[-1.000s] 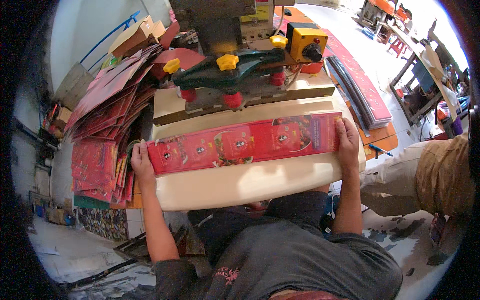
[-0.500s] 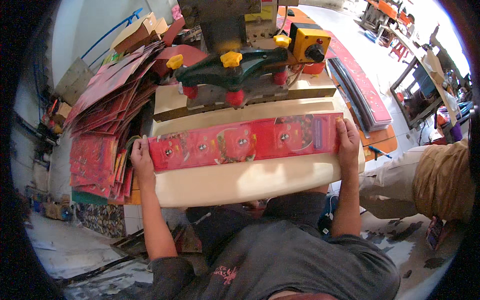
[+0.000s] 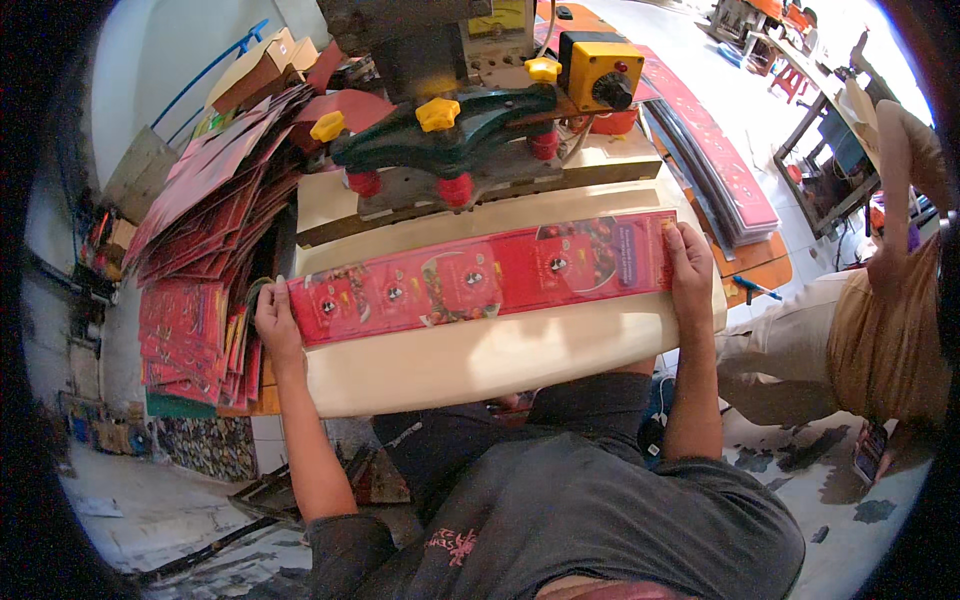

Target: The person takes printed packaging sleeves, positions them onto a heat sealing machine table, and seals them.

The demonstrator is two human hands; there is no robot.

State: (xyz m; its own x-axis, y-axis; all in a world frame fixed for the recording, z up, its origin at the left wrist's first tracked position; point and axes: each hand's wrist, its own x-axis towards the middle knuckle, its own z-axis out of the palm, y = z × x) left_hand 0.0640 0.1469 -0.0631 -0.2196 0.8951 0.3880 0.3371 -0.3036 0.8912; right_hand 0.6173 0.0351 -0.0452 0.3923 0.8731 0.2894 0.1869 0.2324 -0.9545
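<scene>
red printed strip (image 3: 480, 280), left hand (image 3: 275, 325), right hand (image 3: 690, 270) at ends

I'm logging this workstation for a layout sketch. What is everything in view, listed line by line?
Printed strip: one, red, long, flat across the table, held at both ends.
Table: one, cream, in front of the person.
Press machine: one, green arm with yellow and red knobs, behind the strip.
Control box: one, yellow, right of the press.
Printed sheets: many, red, stacked at left.
Strip stack: one pile, red, at right.
Seated person: one, tan clothes, far right.
Left hand: on the strip's left end.
Right hand: on the strip's right end.
</scene>
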